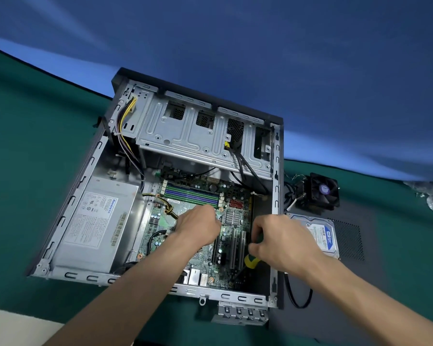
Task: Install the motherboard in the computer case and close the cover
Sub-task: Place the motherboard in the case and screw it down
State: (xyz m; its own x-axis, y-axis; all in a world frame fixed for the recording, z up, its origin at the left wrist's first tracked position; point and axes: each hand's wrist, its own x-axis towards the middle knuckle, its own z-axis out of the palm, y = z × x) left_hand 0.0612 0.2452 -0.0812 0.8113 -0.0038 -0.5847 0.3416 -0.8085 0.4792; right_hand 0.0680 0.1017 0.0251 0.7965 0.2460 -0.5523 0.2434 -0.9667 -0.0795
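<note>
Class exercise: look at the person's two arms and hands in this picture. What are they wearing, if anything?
Nothing shows on them. The left hand and the right hand are bare, with no gloves, and no rings can be made out. Both forearms are uncovered right to the picture's lower edge: no sleeves, watch or wrist strap in view.

The computer case (68, 203) is lying open on its side on the table (23, 146), with the motherboard (205, 253) sitting inside it toward the near right. The power supply (95, 223) is sitting to the left of the board, and the drive cage (185, 131) is spanning the far end behind it. The left hand (198, 228) is resting on the middle of the board; the right hand (283, 243) is holding a screwdriver (250, 262) over its right edge. Outside the case to the right, the hard drive (323, 236) is lying on the cover panel (360, 283), with the cooler fan (323, 191) sitting just behind it.
</note>
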